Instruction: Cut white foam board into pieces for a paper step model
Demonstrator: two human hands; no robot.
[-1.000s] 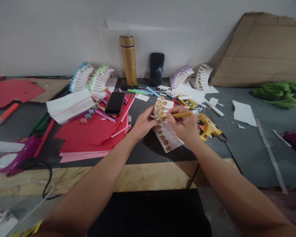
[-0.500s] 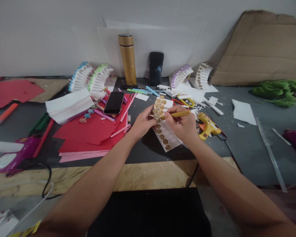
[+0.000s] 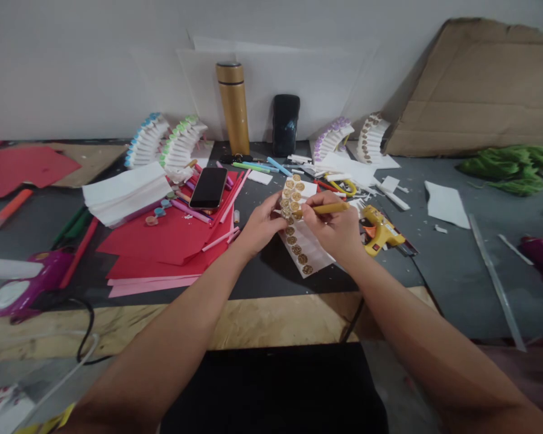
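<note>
A white paper craft piece [image 3: 314, 248] lined with gold-brown patterned discs [image 3: 291, 240] is near the table's front edge, tilted. My left hand [image 3: 266, 226] is closed on its left side, thumb and fingers pinching near the discs. In my right hand [image 3: 337, 229] is a mustard-yellow marker [image 3: 330, 208], its tip end pointing at the discs in the middle of the piece. Whether the tip touches a disc I cannot tell. Just right of that hand lies a yellow glue gun [image 3: 382, 230].
Red paper sheets [image 3: 149, 241] with a phone [image 3: 209, 188] lie left. Behind stand a gold bottle [image 3: 233, 108], a black phone [image 3: 285, 125] and several curved paper pieces [image 3: 148, 141]. Right are a clear ruler [image 3: 495, 277], green yarn [image 3: 509, 169] and cardboard [image 3: 475, 90]. A purple glue gun [image 3: 40, 277] sits left.
</note>
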